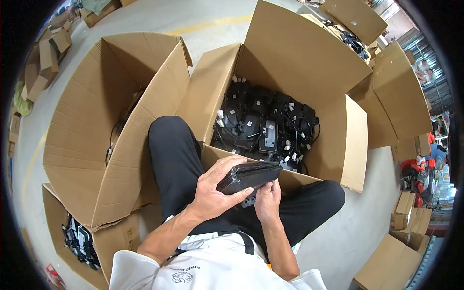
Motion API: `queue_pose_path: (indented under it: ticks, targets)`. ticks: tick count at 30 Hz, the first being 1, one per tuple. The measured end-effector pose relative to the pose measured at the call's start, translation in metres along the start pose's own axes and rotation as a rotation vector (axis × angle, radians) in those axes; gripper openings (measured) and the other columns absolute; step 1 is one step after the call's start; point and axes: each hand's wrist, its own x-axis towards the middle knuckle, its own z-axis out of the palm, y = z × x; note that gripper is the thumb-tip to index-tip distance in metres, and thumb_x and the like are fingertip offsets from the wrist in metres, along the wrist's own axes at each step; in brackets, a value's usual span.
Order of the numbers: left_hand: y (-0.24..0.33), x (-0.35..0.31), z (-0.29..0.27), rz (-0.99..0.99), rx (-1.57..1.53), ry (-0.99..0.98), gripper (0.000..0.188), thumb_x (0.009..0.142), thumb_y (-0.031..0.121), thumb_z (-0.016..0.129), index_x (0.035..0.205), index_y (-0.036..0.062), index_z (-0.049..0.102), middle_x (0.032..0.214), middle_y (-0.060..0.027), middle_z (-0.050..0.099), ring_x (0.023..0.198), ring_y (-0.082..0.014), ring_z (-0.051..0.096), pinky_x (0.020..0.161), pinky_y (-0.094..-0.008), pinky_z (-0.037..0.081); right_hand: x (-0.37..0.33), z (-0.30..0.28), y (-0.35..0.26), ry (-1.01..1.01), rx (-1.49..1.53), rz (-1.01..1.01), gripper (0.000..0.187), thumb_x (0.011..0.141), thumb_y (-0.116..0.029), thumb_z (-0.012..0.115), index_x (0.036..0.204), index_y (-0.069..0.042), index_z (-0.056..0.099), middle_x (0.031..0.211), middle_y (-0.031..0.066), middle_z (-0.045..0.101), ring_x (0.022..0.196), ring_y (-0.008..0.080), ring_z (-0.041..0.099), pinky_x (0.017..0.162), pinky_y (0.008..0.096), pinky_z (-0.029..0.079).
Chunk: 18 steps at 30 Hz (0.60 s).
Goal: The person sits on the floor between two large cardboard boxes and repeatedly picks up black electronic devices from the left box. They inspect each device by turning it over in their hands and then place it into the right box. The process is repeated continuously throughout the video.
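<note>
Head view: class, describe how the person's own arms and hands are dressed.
Both forearms are bare, and the left hand and right hand wear no gloves. No watch or ring is visible. Short white sleeves of a white shirt end above the elbows.

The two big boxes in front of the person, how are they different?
The cardboard box ahead is packed with black parts and white-tipped wires, while the cardboard box on the left shows mostly bare walls, with only a wire or two showing inside. The one ahead sits upright between the knees; the left one is tipped toward the person's leg. Both are brown, with flaps open. The left hand and right hand hold a black part.
</note>
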Motion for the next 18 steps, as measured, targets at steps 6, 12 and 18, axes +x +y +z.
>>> queue_pose_path:
  ticks: [6,12,18]
  targets:
    - [-0.012,-0.004,-0.010,0.031,-0.063,-0.040,0.062,0.069,0.011,0.092,0.124,0.0002,0.064,0.123,-0.0183,0.069,0.117,-0.0294,0.066,0.102,-0.0391,0.052,0.000,0.008,-0.004,-0.012,0.008,-0.065,0.067,0.094,-0.053,0.065,0.134,-0.002,0.050,0.116,0.0030,0.062,0.099,0.0104,0.059,0.084,0.0262,0.050]
    - [-0.020,-0.003,-0.018,0.106,-0.155,-0.122,0.067,0.067,0.013,0.094,0.125,0.0006,0.064,0.124,-0.0193,0.068,0.119,-0.0297,0.066,0.104,-0.0399,0.051,0.002,0.008,-0.007,-0.020,-0.010,-0.069,0.070,0.094,-0.049,0.068,0.139,0.001,0.049,0.127,0.0068,0.061,0.115,0.0164,0.057,0.100,0.0306,0.048]
    - [-0.013,0.002,-0.014,-0.285,-0.233,-0.035,0.065,0.080,0.022,0.088,0.132,-0.0010,0.057,0.123,-0.0119,0.065,0.114,-0.0182,0.062,0.100,-0.0312,0.048,-0.005,-0.002,-0.017,0.018,-0.251,-0.013,0.066,0.096,-0.041,0.071,0.137,0.007,0.051,0.122,0.0103,0.061,0.112,0.0171,0.057,0.102,0.0321,0.048]
